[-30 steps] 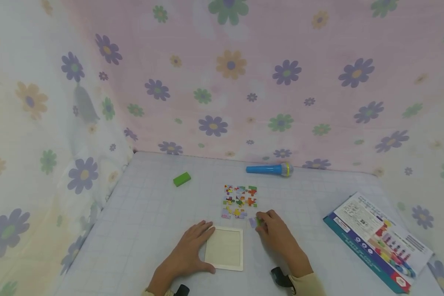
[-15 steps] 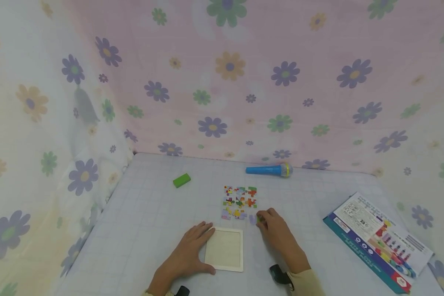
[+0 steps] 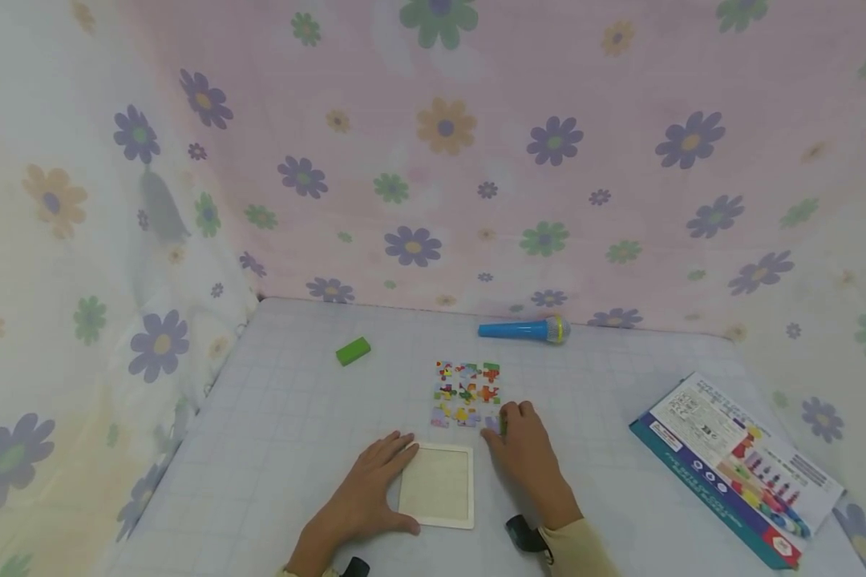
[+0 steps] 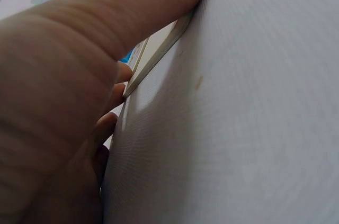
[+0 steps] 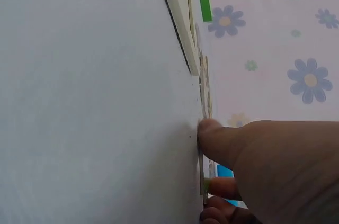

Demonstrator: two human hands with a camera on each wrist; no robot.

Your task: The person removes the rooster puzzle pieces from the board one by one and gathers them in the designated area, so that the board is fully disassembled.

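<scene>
Several small jigsaw puzzle pieces (image 3: 466,393) lie in rows on the table in the head view, printed in bright colours. At their lower right corner is a purple and green puzzle piece (image 3: 491,422). My right hand (image 3: 530,449) pinches this piece flat on the table, thumb at its near side and fingers at its right edge; the hand partly covers it. My left hand (image 3: 370,489) lies spread along the left side of a square, pale wooden puzzle tray (image 3: 471,489). Its fingertips touch the upper left corner and its thumb (image 4: 153,1) the lower left one.
A green block (image 3: 353,351) lies at the back left. Behind the puzzle is a blue toy microphone (image 3: 523,329). A flat printed box (image 3: 736,473) lies at the right, and a flowered cloth (image 3: 447,184) hangs behind the table.
My right hand has shifted slightly left; its thumb has moved away from the fingers, to the near side of the corner piece. My left hand and the tray stay put.
</scene>
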